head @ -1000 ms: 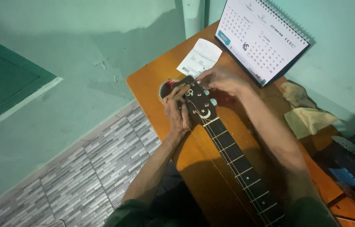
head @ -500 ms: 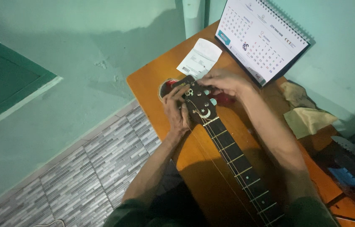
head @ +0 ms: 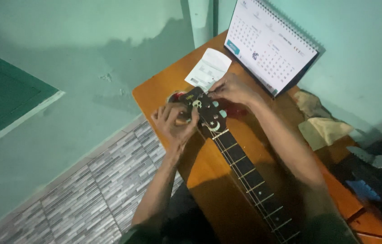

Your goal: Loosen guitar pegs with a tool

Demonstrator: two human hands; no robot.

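A guitar neck (head: 245, 174) with a dark fretboard runs from the lower right up to its black headstock (head: 202, 108), which rests over the orange wooden table (head: 155, 97). My left hand (head: 174, 122) curls around the headstock's left side, fingers on the tuning pegs there. My right hand (head: 231, 90) pinches at the top right edge of the headstock, near a pale tuning peg. Something red (head: 179, 96) lies on the table under the headstock, mostly hidden.
A white slip of paper (head: 209, 68) lies just beyond the headstock. A standing desk calendar (head: 270, 43) leans at the table's far side. Crumpled cloth (head: 322, 124) and dark clutter with a blue item (head: 363, 190) sit at the right. Grey tiled floor (head: 91, 185) lies left.
My hands have shifted only slightly on the headstock; the guitar stays in the same place.
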